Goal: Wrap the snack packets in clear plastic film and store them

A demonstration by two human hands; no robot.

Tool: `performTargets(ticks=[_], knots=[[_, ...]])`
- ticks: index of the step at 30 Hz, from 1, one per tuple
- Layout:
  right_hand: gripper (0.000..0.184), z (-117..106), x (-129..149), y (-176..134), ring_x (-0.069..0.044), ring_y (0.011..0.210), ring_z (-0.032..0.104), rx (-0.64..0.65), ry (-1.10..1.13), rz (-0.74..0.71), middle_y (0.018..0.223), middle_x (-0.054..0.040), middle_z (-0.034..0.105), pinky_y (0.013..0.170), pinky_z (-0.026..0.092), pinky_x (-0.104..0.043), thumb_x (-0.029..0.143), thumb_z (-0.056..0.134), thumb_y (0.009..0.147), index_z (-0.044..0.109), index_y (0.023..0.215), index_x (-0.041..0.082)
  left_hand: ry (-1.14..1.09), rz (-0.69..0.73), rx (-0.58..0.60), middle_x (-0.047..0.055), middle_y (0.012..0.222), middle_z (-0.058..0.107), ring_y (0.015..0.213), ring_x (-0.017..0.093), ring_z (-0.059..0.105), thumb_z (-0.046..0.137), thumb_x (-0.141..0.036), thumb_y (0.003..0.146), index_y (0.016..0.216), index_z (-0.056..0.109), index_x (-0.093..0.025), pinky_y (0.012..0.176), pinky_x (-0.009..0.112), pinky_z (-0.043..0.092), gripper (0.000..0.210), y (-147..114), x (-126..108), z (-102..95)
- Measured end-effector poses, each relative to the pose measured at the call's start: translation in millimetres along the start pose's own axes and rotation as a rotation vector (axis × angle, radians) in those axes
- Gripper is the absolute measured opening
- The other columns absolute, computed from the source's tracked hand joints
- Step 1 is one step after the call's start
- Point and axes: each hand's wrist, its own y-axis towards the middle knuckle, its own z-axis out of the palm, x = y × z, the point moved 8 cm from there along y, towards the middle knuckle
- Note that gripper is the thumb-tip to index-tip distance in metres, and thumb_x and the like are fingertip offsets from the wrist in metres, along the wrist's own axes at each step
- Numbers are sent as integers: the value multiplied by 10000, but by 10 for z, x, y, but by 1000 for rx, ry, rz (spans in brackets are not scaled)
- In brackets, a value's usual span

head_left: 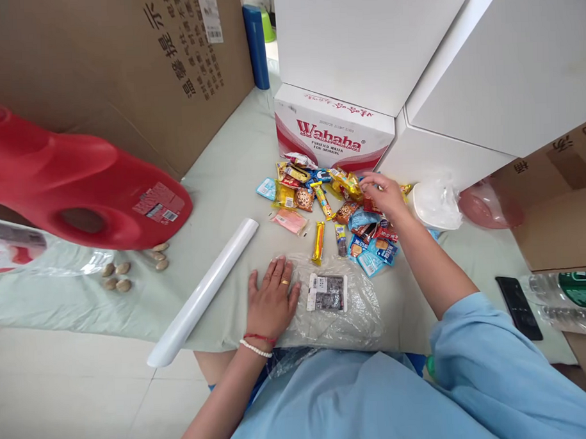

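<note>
My left hand (271, 298) lies flat on the cloth with its fingers stretched, at the left edge of a clear plastic bag (366, 310). A small dark packet with a white label (327, 292) rests on that bag. My right hand (384, 194) is over the right side of a pile of wrapped snacks, fingers bent and apart. Its fingertips are beside a yellow snack packet (345, 183); whether they touch it is unclear. Nearer me lie a yellow-and-red snack bar (318, 243), a dark snack stick (340, 240), a pink packet (290, 221) and several blue packets (370, 263).
A white Wahaha carton (335, 131) stands behind the snacks. A white roll (204, 293) and a red jug (104, 187) are on the left, near several brown nut-like pieces (123, 268). On the right are a white container (434, 205), a phone (519, 308) and bottles (571, 290).
</note>
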Motion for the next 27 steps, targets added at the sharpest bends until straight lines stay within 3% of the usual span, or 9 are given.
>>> performTargets(ticks=[4, 7, 11, 14, 17, 20, 22, 24, 27], knots=[[358, -41, -238, 519, -263, 1052, 699, -79, -104, 149, 1117, -121, 781, 983, 526, -398, 233, 456, 961, 770, 1106, 138, 9, 3, -9, 152, 1656, 432, 1528, 332, 438, 388, -406, 1066, 1560, 496, -197, 1276, 675, 191, 546, 0, 3, 2], [382, 297, -185, 812, -264, 1083, 681, 163, -265, 22, 1157, -111, 783, 1008, 511, -383, 141, 521, 895, 783, 1174, 141, 17, -1, -11, 154, 1653, 436, 1530, 332, 436, 395, -405, 1063, 1556, 503, -207, 1273, 671, 210, 542, 1, 2, -2], [381, 714, -139, 837, -296, 1064, 659, 474, -449, -70, 1093, -89, 779, 986, 525, -406, 132, 711, 755, 820, 1112, 207, 24, -3, 0, 154, 1648, 445, 1527, 331, 441, 391, -409, 1065, 1552, 508, -208, 1271, 673, 217, 540, 2, -6, -2], [192, 589, -91, 837, -358, 1147, 612, 390, -478, -54, 1056, -132, 755, 1020, 513, -484, 210, 748, 778, 827, 953, 199, 14, -5, -4, 154, 1647, 448, 1528, 328, 440, 385, -412, 1067, 1548, 513, -203, 1274, 672, 215, 540, 1, -10, -10], [178, 219, 7, 774, -375, 1245, 538, 227, -426, -44, 1094, -150, 731, 1093, 454, -553, 292, 696, 881, 807, 981, 195, -4, -11, -6, 150, 1644, 455, 1526, 321, 443, 388, -408, 1064, 1547, 517, -216, 1283, 660, 201, 536, 2, -12, -23], [294, -189, 152, 479, -329, 1194, 567, 78, -262, -18, 1139, -165, 717, 1106, 427, -558, 316, 571, 993, 747, 1149, 141, -27, -20, 6, 145, 1646, 455, 1533, 315, 434, 384, -409, 1062, 1545, 516, -221, 1289, 656, 179, 534, 3, -21, -35], [345, -292, 306, 109, -270, 1046, 646, 115, -155, -20, 1102, -129, 734, 997, 514, -485, 354, 476, 1053, 703, 1225, 159, -45, -26, 14, 146, 1654, 444, 1544, 313, 416, 376, -414, 1064, 1550, 505, -209, 1291, 662, 159, 543, 4, -25, -37], [347, -192, 549, -383, -235, 909, 687, 312, -31, -67, 1013, -66, 755, 843, 570, -406, 432, 454, 1072, 713, 1190, 234, -60, -30, 24, 146, 1666, 427, 1556, 311, 396, 369, -418, 1066, 1559, 488, -195, 1292, 668, 140, 554, 6, -23, -26], [360, 131, 1015, -1219, -243, 913, 702, 680, 198, -194, 1008, -55, 765, 832, 570, -388, 484, 481, 1059, 743, 1149, 254, -70, -29, 36, 141, 1676, 411, 1564, 309, 381, 363, -423, 1069, 1568, 471, -182, 1292, 667, 128, 565, 5, -18, -2]])
